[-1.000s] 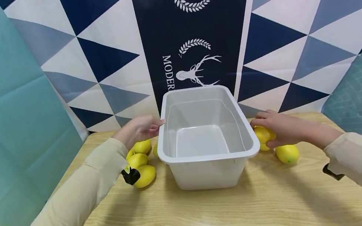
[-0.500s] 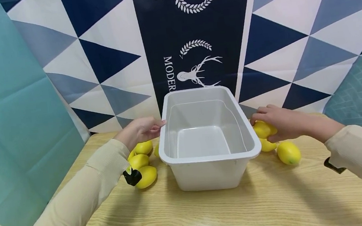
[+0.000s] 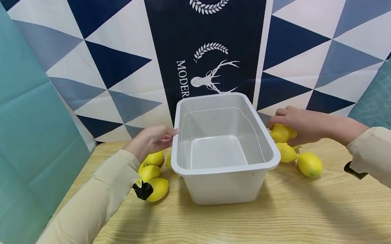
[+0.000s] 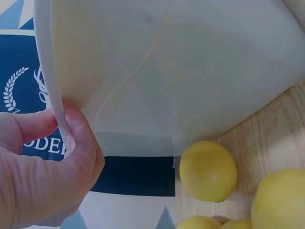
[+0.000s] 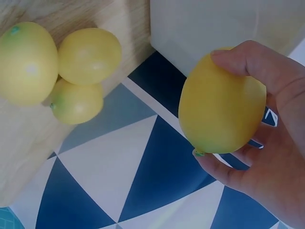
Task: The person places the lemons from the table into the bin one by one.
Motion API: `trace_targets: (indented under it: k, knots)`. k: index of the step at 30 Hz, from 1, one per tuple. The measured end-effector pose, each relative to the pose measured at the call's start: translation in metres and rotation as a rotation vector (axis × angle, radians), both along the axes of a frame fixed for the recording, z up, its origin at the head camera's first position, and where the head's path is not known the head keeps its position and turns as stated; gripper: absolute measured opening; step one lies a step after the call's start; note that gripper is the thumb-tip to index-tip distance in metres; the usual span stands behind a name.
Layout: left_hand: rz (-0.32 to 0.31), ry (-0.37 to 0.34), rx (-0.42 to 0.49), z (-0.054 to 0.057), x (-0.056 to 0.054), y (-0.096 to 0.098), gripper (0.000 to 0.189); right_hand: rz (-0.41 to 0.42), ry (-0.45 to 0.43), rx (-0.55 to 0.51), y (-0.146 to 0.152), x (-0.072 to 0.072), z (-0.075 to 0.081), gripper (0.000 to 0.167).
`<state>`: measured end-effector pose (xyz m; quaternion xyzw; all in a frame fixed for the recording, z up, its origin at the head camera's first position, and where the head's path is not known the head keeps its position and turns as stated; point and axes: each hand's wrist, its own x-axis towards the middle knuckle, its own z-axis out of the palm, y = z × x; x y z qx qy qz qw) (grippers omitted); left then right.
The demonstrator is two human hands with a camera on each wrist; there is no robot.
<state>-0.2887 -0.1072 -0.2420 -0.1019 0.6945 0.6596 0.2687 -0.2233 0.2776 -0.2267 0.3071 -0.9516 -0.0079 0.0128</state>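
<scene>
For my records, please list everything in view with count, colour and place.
Tub: 1, light grey, on the table.
Held lemon: 1, yellow, in the right hand.
Right lemons: 3, yellow, right of the tub.
Left lemons: at least 5, yellow, left of the tub.
Table: 1, light wood, under the tub.
Backdrop: 1, blue and white, behind the tub.
Side sheets: 2, teal, far left and right.
Wrist devices: 2, black, one per wrist.
Sleeves: 2, cream, on the forearms.
Left hand: 1, pinching the tub's rim.
Right hand: 1, gripping the held lemon.
</scene>
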Motion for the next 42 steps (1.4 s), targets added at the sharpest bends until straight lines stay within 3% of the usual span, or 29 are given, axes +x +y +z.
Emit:
trace_targets:
  k: [11,25,34,42]
  knots:
    - [0.003,0.002,-0.011,-0.002,0.003,0.001,0.046,-0.062,-0.069,0.019,-0.006,-0.001,0.023,0.053]
    - [0.0,-0.004,-0.021,-0.004,0.001,0.003,0.045,-0.074,-0.067,0.073,-0.009,-0.006,0.044,0.054]
    - [-0.012,0.009,-0.028,0.004,-0.001,0.002,0.045,-0.073,-0.045,0.051,-0.026,-0.01,0.066,0.051]
    - [0.006,0.004,-0.025,0.002,-0.001,0.001,0.046,-0.062,-0.096,0.065,-0.046,-0.017,0.081,0.049]
